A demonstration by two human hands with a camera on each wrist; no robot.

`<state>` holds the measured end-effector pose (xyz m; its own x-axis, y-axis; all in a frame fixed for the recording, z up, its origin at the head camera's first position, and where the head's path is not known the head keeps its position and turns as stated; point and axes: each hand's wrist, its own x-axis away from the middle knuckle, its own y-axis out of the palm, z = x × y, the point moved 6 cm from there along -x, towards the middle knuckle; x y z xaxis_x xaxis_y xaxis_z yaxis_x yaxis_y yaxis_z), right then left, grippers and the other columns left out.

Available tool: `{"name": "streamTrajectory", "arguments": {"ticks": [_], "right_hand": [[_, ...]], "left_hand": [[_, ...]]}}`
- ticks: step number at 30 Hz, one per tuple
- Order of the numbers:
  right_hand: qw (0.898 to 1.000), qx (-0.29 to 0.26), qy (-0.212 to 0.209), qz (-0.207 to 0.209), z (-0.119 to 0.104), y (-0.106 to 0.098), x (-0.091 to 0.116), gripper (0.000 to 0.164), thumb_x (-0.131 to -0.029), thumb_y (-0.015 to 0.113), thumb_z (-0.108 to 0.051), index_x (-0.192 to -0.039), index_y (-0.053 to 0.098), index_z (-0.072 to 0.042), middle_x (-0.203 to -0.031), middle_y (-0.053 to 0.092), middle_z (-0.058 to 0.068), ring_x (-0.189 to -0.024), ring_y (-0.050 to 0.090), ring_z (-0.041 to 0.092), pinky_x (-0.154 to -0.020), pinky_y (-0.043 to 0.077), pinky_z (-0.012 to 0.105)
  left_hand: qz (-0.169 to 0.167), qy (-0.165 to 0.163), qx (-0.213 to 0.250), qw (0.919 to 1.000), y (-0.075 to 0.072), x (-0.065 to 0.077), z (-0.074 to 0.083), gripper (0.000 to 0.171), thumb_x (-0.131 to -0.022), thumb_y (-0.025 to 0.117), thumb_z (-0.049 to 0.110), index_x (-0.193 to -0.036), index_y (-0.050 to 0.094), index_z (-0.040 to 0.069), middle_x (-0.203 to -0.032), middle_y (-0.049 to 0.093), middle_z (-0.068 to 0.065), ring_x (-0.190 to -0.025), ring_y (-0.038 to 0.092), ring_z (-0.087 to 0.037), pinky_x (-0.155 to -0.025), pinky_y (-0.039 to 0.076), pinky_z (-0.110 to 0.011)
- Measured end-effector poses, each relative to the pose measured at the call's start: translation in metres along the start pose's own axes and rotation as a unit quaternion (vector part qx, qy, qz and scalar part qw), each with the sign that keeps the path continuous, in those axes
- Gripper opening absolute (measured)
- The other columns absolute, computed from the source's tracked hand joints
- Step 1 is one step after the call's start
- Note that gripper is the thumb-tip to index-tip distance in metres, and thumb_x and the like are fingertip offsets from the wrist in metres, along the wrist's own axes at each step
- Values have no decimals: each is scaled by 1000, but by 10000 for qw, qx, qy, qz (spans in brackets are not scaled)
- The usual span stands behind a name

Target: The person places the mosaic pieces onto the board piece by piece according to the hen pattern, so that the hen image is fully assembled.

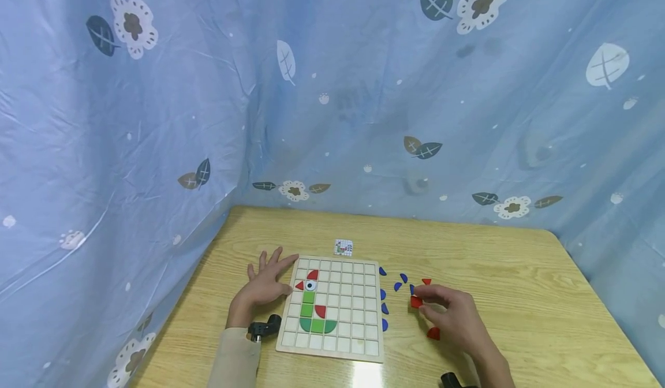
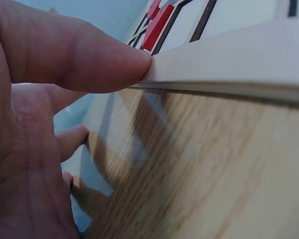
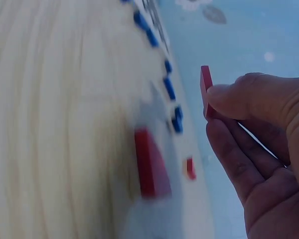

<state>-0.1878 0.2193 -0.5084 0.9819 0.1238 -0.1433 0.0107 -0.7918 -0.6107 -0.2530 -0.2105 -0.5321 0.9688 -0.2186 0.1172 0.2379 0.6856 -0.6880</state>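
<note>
A wooden grid board [image 1: 358, 358] lies on the table with flat coloured tiles in it: green squares [image 1: 307, 310], dark green quarter-rounds [image 1: 330, 325], red pieces [image 1: 320, 312] and an eye tile [image 1: 310, 285]. My left hand [image 1: 262, 287] is spread at the board's left side, its thumb touching the edge, as the left wrist view also shows. Right of the board, my right hand [image 1: 457, 316] pinches a flat red tile [image 3: 205, 87] between thumb and fingers, held up off the table. In the head view this red tile [image 1: 417, 302] looks square.
Several blue rounded pieces [image 1: 384, 324] lie along the board's right side. Near my right hand are a red triangle [image 1: 426, 282] and a red rounded piece [image 1: 433, 333]. Behind the board lies a small picture card [image 1: 343, 247]. A blue patterned curtain [image 1: 363, 116] surrounds the table [image 1: 530, 295].
</note>
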Motion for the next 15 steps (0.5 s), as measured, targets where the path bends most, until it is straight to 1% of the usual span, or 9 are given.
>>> {"name": "streamTrajectory", "arguments": {"ticks": [6,11,15], "right_hand": [[9988,-269,-365,-199,-22,21,-6,32,-89,85,3,-118,83,-10,-113,84,-2,-104,81,13,-94,65,32],[9948,-547,-727,-461,-38,42,-10,30,-89,84,2,-117,83,-6,-113,84,3,-105,81,18,-94,66,36],[9911,-674,-990,-577,-50,58,-12,30,-88,82,5,-116,83,-5,-110,85,2,-102,82,19,-93,67,39]], "left_hand": [[44,-6,-24,10000,-1,0,0,87,-80,74,6,-164,52,16,-182,12,-27,-165,-14,-58,-121,-20,-83],[72,-15,-31,10000,0,-1,0,87,-80,75,6,-164,53,17,-182,13,-27,-166,-14,-59,-121,-20,-83],[58,-25,-41,10000,0,-1,-1,88,-80,75,6,-164,53,17,-182,12,-26,-166,-14,-58,-121,-20,-83]]}}
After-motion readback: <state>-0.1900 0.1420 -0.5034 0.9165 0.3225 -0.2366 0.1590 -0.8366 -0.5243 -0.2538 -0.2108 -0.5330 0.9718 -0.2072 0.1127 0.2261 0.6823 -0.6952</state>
